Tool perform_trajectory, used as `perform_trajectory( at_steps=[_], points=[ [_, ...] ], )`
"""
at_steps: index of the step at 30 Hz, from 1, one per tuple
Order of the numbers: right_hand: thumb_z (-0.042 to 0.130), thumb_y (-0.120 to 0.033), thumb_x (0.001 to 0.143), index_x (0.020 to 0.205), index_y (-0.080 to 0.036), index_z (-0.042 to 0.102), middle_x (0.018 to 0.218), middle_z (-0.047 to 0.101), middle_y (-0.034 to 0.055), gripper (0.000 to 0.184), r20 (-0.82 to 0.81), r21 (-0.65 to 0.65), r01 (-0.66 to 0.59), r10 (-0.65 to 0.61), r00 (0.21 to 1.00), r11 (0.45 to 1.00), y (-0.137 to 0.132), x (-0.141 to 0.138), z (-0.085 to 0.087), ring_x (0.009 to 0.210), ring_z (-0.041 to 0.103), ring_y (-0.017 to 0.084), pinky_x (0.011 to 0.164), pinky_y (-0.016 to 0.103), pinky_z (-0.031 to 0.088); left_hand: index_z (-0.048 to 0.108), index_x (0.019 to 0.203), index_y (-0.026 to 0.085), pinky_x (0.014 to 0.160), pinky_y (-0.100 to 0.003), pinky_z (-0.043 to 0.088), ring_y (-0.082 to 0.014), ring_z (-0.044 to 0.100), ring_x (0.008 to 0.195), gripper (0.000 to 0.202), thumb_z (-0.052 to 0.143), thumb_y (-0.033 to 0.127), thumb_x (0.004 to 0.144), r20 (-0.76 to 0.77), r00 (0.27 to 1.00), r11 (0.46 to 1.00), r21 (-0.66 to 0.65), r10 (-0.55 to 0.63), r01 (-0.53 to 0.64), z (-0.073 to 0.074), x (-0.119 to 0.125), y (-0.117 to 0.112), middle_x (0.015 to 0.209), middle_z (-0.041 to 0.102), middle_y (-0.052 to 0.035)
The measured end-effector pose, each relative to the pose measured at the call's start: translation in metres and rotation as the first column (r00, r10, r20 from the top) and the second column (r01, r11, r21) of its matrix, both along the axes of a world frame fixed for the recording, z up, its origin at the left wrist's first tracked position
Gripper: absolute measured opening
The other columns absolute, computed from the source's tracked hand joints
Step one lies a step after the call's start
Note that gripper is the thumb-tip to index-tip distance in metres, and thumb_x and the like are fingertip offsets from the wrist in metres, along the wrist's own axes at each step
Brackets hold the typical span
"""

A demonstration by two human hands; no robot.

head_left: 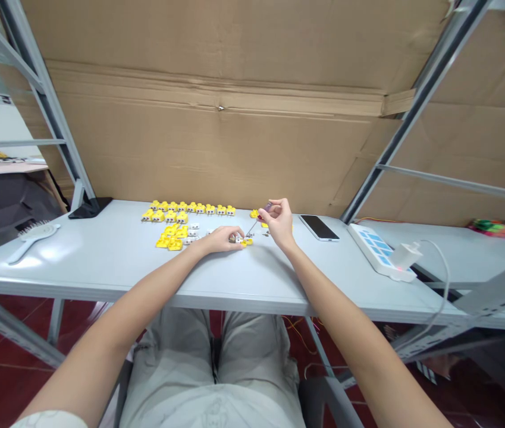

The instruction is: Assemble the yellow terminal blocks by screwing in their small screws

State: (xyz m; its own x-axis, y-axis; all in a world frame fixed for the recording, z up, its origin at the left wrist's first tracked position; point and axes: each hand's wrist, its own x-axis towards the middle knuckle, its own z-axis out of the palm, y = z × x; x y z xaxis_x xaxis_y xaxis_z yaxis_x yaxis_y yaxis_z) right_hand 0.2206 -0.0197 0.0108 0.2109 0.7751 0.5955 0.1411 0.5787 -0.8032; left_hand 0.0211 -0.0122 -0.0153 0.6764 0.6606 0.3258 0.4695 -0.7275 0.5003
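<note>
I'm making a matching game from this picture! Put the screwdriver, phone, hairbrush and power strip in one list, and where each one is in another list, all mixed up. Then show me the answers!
Things:
1. small screwdriver
2. phone
3. white hairbrush
4. power strip

Places:
A. right side of the table, with a white plug on it
B. held in the right hand
C. left end of the table
D. lying flat, just right of the right hand

Pairs: 1-B, 2-D, 3-C, 4-A
</note>
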Motion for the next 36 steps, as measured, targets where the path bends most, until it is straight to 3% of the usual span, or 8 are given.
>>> perform_trajectory(
  at_steps=[17,29,36],
  points=[
    [0.072,-0.043,0.067,0.094,-0.026,0.042,0.069,0.053,-0.0068,0.044,0.012,0.002,0.011,-0.011,1.000,1.000,0.0002,0.0004,-0.0006,0.064,0.065,0.018,0.061,0.038,0.061,0.064,0.107,0.016,0.087,-0.032,0.049,-0.0218,0.064,0.097,0.041,0.072,0.039,0.074,0.044,0.998,0.995,-0.100,0.035,-0.031,-0.0039,0.0005,0.0030,0.108,0.070,-0.0089],
    [0.071,-0.042,0.067,0.094,-0.025,0.043,0.070,0.055,-0.0059,0.043,0.024,-0.021,-0.033,0.033,0.999,0.999,-0.0001,-0.0011,-0.0023,0.065,0.065,0.018,0.064,0.039,0.061,0.067,0.107,0.013,0.087,-0.031,0.049,-0.0220,0.065,0.096,0.042,0.071,0.040,0.075,0.019,0.999,0.995,-0.091,0.044,-0.042,-0.0042,0.0009,0.0036,0.109,0.071,-0.0100],
    [0.071,-0.042,0.070,0.102,-0.027,0.049,0.071,0.052,-0.0067,0.041,0.102,0.035,-0.090,0.086,0.991,0.995,-0.0027,-0.0031,-0.0009,0.065,0.064,0.016,0.066,0.037,0.061,0.069,0.106,0.014,0.085,-0.031,0.050,-0.0218,0.066,0.094,0.040,0.072,0.039,0.075,0.013,0.999,0.996,-0.085,0.036,-0.035,-0.0038,0.0028,0.0009,0.105,0.072,-0.0097]
  ],
)
